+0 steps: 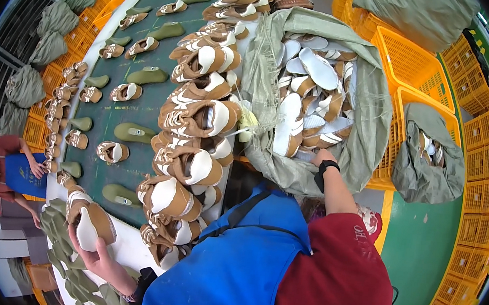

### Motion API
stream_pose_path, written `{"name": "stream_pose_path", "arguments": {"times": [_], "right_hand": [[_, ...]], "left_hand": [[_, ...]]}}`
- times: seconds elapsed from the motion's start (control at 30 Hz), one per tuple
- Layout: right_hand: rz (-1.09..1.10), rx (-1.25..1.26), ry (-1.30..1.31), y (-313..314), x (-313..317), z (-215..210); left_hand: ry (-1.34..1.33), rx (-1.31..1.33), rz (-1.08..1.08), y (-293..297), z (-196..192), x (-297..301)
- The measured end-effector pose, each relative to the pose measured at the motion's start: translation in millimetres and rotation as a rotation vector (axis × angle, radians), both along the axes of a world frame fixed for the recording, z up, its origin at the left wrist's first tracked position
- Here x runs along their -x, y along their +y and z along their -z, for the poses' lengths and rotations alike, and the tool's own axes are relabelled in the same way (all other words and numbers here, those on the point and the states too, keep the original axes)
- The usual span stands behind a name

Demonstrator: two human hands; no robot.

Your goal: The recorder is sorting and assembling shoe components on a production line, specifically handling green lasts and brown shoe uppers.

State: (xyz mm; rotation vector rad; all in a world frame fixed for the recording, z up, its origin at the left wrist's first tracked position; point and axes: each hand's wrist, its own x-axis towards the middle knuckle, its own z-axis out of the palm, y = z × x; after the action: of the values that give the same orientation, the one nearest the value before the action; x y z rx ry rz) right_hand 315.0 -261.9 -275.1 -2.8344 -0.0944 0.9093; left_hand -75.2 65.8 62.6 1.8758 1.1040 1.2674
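My left hand (99,259) grips a brown-and-white shoe upper (88,225) by its heel end, above the lower left end of the bench. My right hand (322,157) reaches into a grey-green woven sack (374,109) at the near edge of its opening. Several loose shoe uppers (288,124) with white linings fill the sack. The right fingertips sink among these uppers, so I cannot make out what they touch. Stacked brown-and-white uppers (191,117) stand in a long row between the bench's dark green conveyor belt and the sack.
Green shoe lasts (134,133) and more uppers (112,152) lie on the dark green belt (163,105). A heap of lasts (84,287) sits at lower left. Across the bench works a person in a blue apron (24,174). Yellow crates (408,65) stand at right.
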Motion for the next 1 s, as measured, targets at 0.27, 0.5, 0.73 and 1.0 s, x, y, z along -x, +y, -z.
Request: {"name": "stream_pose_path", "arguments": {"times": [0.27,0.5,0.73,1.0], "right_hand": [[-0.071,-0.217,-0.653,24.1,-8.4,-101.8],[-0.047,-0.343,-0.918,30.5,-60.4,-209.3],[0.048,-1.037,-0.608,83.7,-131.7,-175.5],[0.747,-1.016,-0.576,-7.7,-116.5,-21.7]], "left_hand": [[-0.025,0.001,-0.003,4.5,0.1,7.1],[-0.071,0.022,0.042,8.7,6.5,6.2],[-0.128,0.001,0.082,2.4,7.2,7.4],[-0.038,0.030,-0.027,0.4,9.3,19.8]]}}
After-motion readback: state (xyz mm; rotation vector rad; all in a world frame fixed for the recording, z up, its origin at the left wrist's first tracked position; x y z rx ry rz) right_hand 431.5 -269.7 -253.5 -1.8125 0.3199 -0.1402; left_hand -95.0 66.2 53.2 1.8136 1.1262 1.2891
